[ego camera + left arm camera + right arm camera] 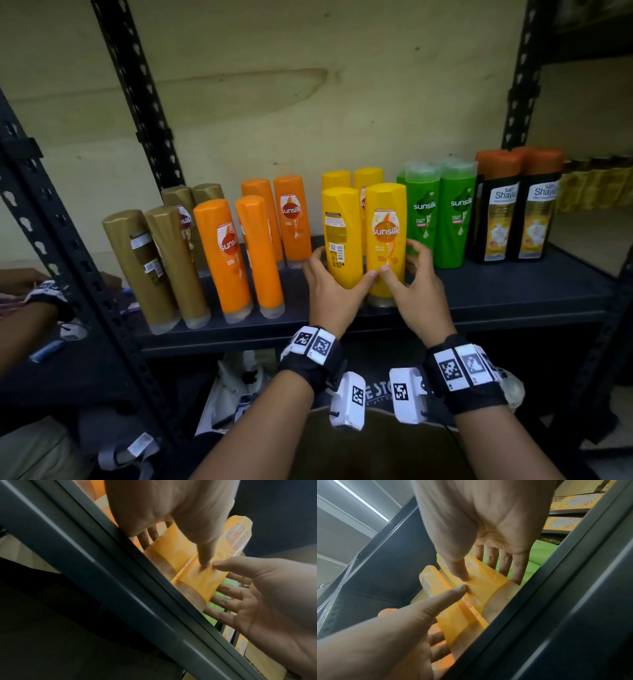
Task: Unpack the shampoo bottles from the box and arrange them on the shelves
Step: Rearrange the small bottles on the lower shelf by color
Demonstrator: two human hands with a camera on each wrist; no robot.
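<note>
Two yellow Sunsilk bottles stand cap-down, side by side, near the front of the dark shelf (479,294). My left hand (342,270) holds the left yellow bottle (337,226), barcode side facing me, with the thumb in front and the fingers round its left side. My right hand (400,260) holds the right yellow bottle (385,222) the same way, label forward. The left wrist view shows the left hand (176,549) on its bottle (171,547). In the right wrist view the right hand (482,569) pinches its bottle (484,580). Both thumbs almost touch.
Two more yellow bottles (368,178) stand behind. Gold bottles (161,260) and orange ones (222,253) fill the left of the shelf, green ones (442,216) and black bottles (513,212) the right. Another person's hand (30,291) is far left. Bags (236,387) lie below.
</note>
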